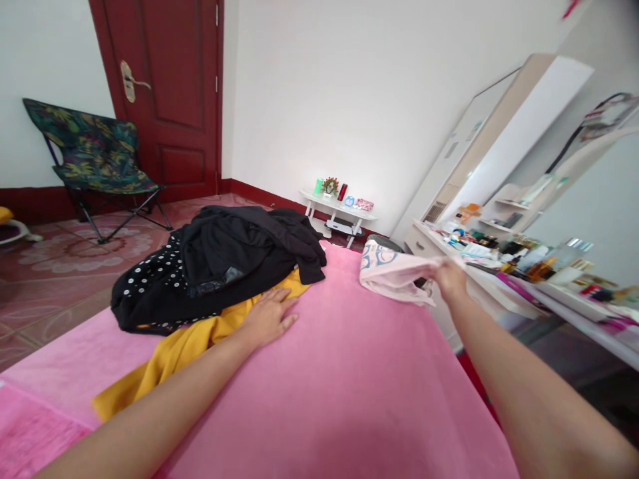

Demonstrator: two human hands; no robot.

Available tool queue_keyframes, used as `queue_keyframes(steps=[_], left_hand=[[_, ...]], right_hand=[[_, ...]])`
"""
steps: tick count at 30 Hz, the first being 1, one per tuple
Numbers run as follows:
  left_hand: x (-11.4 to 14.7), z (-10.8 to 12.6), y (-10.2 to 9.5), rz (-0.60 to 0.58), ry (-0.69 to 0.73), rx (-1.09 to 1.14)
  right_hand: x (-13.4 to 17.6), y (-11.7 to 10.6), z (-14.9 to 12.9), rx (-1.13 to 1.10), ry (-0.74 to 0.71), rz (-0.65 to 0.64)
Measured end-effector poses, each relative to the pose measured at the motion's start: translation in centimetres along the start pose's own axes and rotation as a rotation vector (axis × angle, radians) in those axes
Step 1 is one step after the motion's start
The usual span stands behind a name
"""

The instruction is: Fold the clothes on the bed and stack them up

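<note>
My right hand (448, 278) grips the edge of a pale pink cloth garment (387, 274) with a blue print, near the right edge of the pink-covered bed (329, 372). The garment hangs from my fingers, its left end resting on the cover. My left hand (271, 316) lies flat with fingers spread, on the edge of a yellow garment (184, 342) and the bed cover. Beyond that hand is a heap of clothes, with a black garment (249, 243) on top and a black one with white dots (150, 283) beside it.
A crowded dressing table (499, 286) with a mirror (594, 213) stands close on the right. Beyond the bed is a small white table (337, 203) against the wall. A folding chair (94, 156) stands by the red door (170, 86) at the far left.
</note>
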State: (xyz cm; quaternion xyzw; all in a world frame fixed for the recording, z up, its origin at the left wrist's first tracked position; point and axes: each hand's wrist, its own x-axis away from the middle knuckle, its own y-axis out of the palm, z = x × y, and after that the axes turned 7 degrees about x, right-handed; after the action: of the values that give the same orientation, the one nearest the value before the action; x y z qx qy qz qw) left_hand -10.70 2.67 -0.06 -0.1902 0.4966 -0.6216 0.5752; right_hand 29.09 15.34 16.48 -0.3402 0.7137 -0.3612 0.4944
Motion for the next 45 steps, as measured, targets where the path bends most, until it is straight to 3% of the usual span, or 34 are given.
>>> queue_keyframes(steps=[2, 3, 5, 7, 9, 11, 13, 15, 18, 20, 22, 24, 27, 30, 37, 40, 42, 45], left_hand=[[0.1, 0.4, -0.2, 0.061, -0.004, 0.077], [0.2, 0.6, -0.4, 0.120, -0.003, 0.141], [0.5, 1.1, -1.4, 0.310, -0.002, 0.312], [0.8, 1.3, -3.0, 0.551, -0.002, 0.515], [1.4, 1.3, -5.3, 0.777, -0.001, 0.706], [2.1, 1.1, -8.2, 0.942, 0.015, 0.824], [2.9, 1.1, -11.2, 1.013, 0.013, 0.829], [3.6, 1.3, -13.6, 0.962, -0.018, 0.729], [4.3, 2.4, -14.6, 0.660, -0.026, 0.496], [4.8, 3.4, -13.0, 0.382, 0.034, 0.364], [5.3, 4.3, -9.9, 0.132, 0.095, 0.304], [5.9, 4.9, -6.3, 0.014, 0.107, 0.303], [6.4, 5.3, -2.3, 0.039, 0.079, 0.312], [6.3, 5.2, -1.2, 0.045, 0.069, 0.355], [6.3, 5.1, -2.2, 0.030, 0.054, 0.477], [6.1, 4.7, -2.7, 0.052, -0.025, 0.518], [4.8, 4.1, -3.3, 0.057, -0.051, 0.421], [0.6, 3.3, -4.2, 0.064, 0.097, 0.078]], right_hand=[[-1.6, -3.6, -4.2, -0.233, -0.075, 0.151], [-1.5, -5.2, -6.7, -0.395, -0.190, 0.179], [0.8, -8.1, -11.5, -0.483, -0.342, 0.135], [5.3, -10.7, -15.2, -0.696, -0.610, -0.092], [10.3, -12.7, -17.0, -0.829, -0.844, -0.470], [13.8, -13.8, -16.9, -0.883, -0.935, -0.795], [14.9, -13.2, -15.2, -0.889, -0.901, -0.938], [14.1, -10.5, -12.4, -0.829, -0.805, -0.859], [12.7, -4.2, -7.3, -0.517, -0.697, -0.592], [13.3, 0.0, -4.1, -0.269, -0.683, -0.645], [15.2, 3.1, -1.7, -0.118, -0.733, -0.690], [17.7, 4.9, -0.1, -0.063, -0.743, -0.607], [21.1, 5.9, 0.8, -0.082, -0.676, -0.466], [22.9, 6.1, 1.0, -0.111, -0.607, -0.365], [23.3, 6.0, 0.9, -0.156, -0.578, -0.267], [23.4, 5.9, 0.8, -0.163, -0.575, -0.255], [23.5, 5.8, 0.7, -0.163, -0.574, -0.252], [23.4, 5.7, 0.6, -0.165, -0.571, -0.248]])
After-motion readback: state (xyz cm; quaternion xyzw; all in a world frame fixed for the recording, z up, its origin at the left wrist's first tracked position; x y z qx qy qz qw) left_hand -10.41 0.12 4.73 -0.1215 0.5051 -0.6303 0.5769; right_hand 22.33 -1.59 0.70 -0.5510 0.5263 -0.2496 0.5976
